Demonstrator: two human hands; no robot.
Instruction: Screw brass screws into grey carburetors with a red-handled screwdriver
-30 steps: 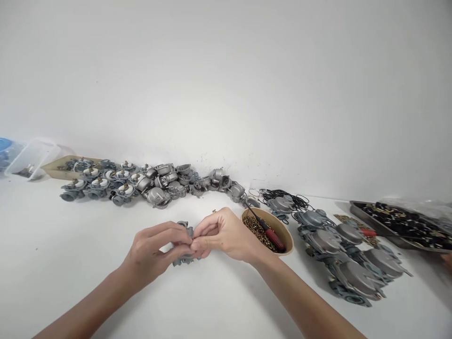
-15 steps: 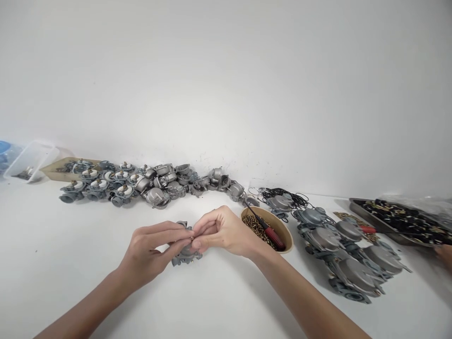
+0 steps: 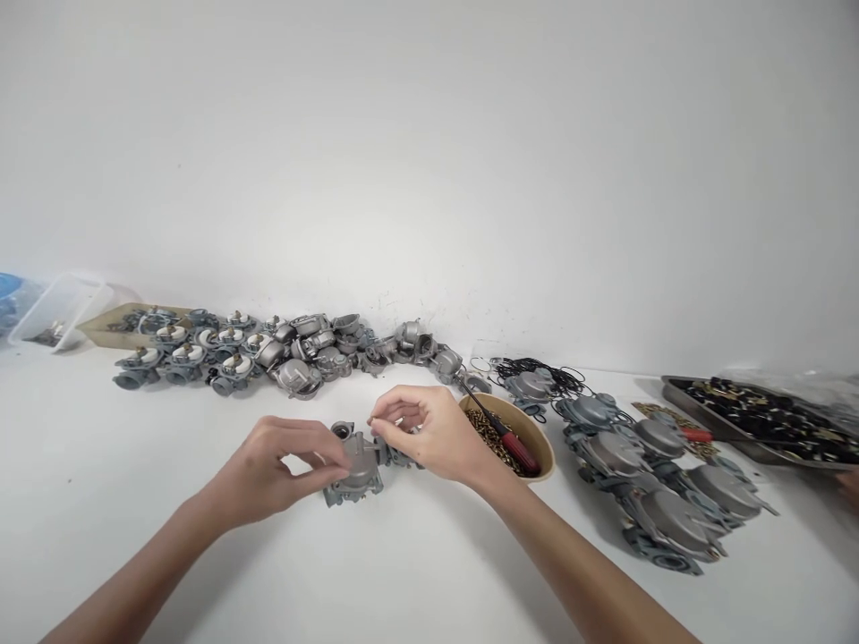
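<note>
A grey metal carburetor (image 3: 359,465) rests on the white table in front of me, its rounded bowl facing up. Over its left side is my left hand (image 3: 288,470), thumb and fingertips pinched together at the bowl; whatever they hold is too small to make out. My right hand (image 3: 429,434) is above the carburetor's right side, fingers curled in a pinch. A tiny dark spot shows at those fingertips, too small to name. Beside my right wrist stands a tan bowl (image 3: 547,443) of brass-coloured screws (image 3: 493,438), with a red-handled screwdriver (image 3: 520,452) lying across it.
Several carburetors with white floats (image 3: 188,353) and loose metal bowls (image 3: 299,376) line the wall at left. Assembled carburetors (image 3: 677,519) stand at right, near black rubber rings (image 3: 537,371) and a tray (image 3: 677,389) of black parts. Another person's blurred hand (image 3: 849,487) shows at the right edge.
My hands have moved apart: the right one slightly up and right, the left one slightly left. More of the carburetor now shows between them.
</note>
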